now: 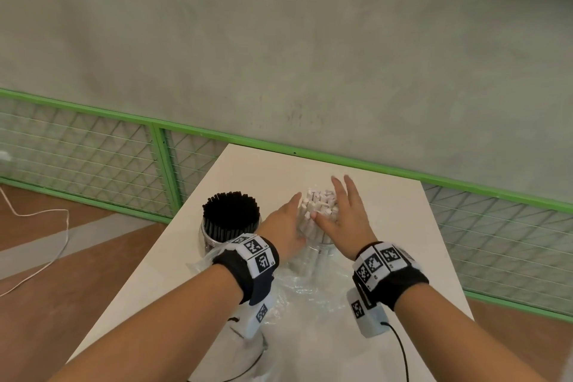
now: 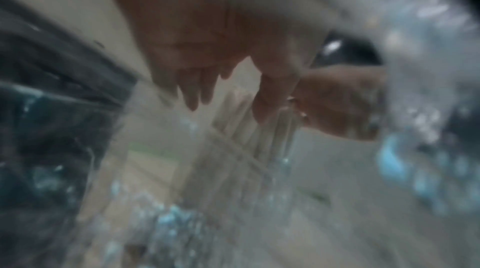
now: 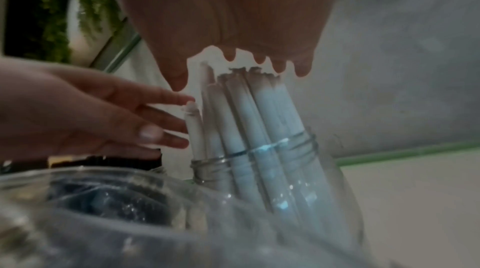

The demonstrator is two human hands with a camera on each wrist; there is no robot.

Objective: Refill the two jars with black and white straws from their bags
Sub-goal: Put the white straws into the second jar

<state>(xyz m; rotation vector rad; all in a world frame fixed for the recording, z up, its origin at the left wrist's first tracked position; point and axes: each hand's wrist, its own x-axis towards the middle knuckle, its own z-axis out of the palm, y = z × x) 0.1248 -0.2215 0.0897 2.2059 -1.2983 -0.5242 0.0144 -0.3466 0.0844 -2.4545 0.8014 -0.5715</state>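
Right hand (image 1: 344, 214) is flat, fingers straight and slightly spread, palm lying on the tops of the white straws (image 1: 319, 201); the right wrist view shows the fingertips (image 3: 279, 66) just over the far straw ends. Left hand (image 1: 285, 223) is also open, fingers straight, set against the left side of the same bundle; the right wrist view shows its fingertips (image 3: 179, 142) touching the outermost straw. Neither hand grips anything. The white straws stand upright and packed in a clear glass jar (image 3: 298, 161) in the middle of the table (image 1: 403, 242), their upper parts rising well above the jar's mouth. To its left, near but apart, a second glass jar (image 1: 210, 240) holds the black straws (image 1: 231, 211), also upright and densely packed. Crumpled clear plastic bags (image 1: 310, 291) lie on the table on the near side of both jars, under the wrists. Both wrists wear black bands with square coded markers (image 1: 260, 254). Left wrist view is heavily blurred; only hands, pale straws and shiny plastic can be made out. Behind the table runs a green-framed mesh fence (image 1: 93, 146) below a grey wall (image 1: 279, 40); a white cable (image 1: 46, 245) lies on the brown floor at left.
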